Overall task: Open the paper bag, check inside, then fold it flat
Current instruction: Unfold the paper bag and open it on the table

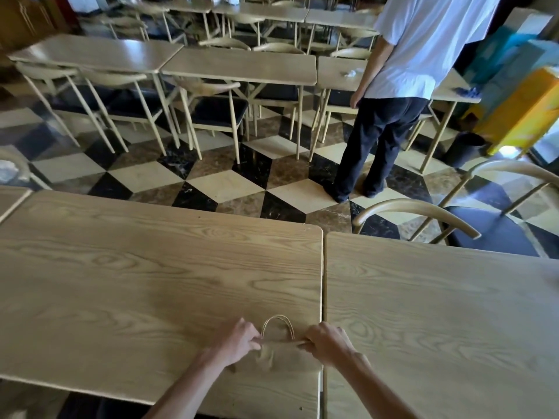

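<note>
Left hands entry: the left hand is closed on the left end of the paper bag's top edge, fingers curled, knuckles facing away from the camera.
Right hands entry: the right hand is closed on the right end of the same edge, thumb and fingers pinching the paper.
Paper bag: the paper bag is brown and close in colour to the wood beneath it; it sits on the desk between the two hands, near the front edge. Its top edge runs in a straight line from hand to hand. Whether the mouth is parted cannot be told.
Handle: a looped twine handle rises from the far side of the top edge, arching away from the camera.
Desk: the light wooden desk carries the bag near its right end; the bag's right side lies just beside the seam.
Adjoining desk: a second desk butts against the first on the right.
Chair: a curved-back chair stands beyond the second desk.
Floor: chequered tile floor, dark and pale.
Bystander: a standing person in a pale shirt and dark trousers, back turned, well apart from the bag.
</note>
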